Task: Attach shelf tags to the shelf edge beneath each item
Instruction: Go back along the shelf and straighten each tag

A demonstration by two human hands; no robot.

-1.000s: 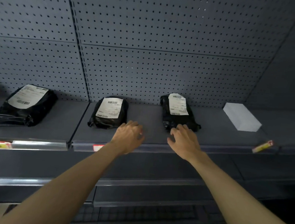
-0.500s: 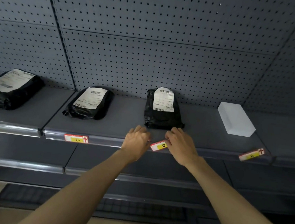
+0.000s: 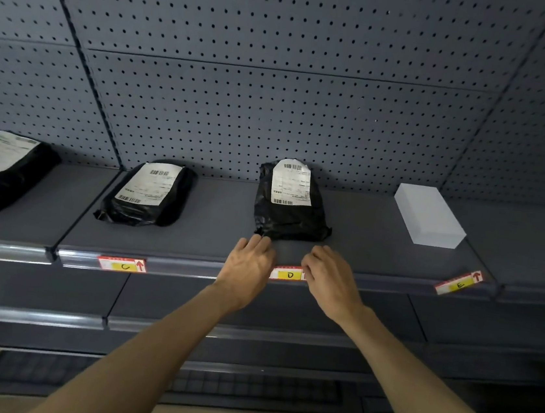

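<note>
We see the D tag [image 3: 288, 273] sitting flat on the front edge of the shelf [image 3: 189, 266], just below the middle black bag [image 3: 291, 208]. Our left hand [image 3: 247, 268] touches its left end and our right hand [image 3: 329, 280] its right end, fingers curled down on it. The C tag [image 3: 122, 264] sits by the shelf's left corner, the tilted E tag [image 3: 458, 282] by its right corner, below the white box [image 3: 429, 215].
</note>
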